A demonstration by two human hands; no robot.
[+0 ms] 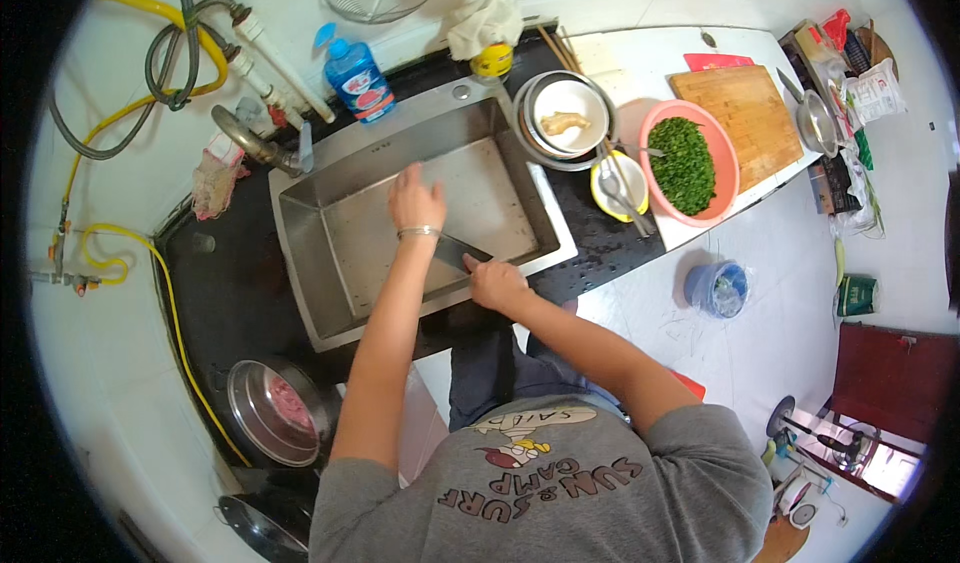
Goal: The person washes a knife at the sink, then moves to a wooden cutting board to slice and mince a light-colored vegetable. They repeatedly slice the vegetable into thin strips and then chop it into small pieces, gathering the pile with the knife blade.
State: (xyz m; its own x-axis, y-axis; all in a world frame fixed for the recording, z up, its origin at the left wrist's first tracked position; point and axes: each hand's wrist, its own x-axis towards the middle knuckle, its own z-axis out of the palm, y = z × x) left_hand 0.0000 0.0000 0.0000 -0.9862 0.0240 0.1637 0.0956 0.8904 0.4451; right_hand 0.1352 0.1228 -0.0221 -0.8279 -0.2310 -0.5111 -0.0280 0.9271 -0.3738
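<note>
Over the steel sink my left hand is held out, its fingers stretched and holding nothing that I can see. A bracelet circles that wrist. My right hand is closed round the handle of a kitchen knife at the sink's near edge. The dark, wide blade points left into the sink and passes close to my left wrist. Part of the handle is hidden in my fist. No food shows in the basin.
Stacked bowls, a pink basin of chopped greens and a wooden cutting board stand to the right. A faucet and blue soap bottle are behind the sink. A pot of meat sits at lower left; a blue bucket is on the floor.
</note>
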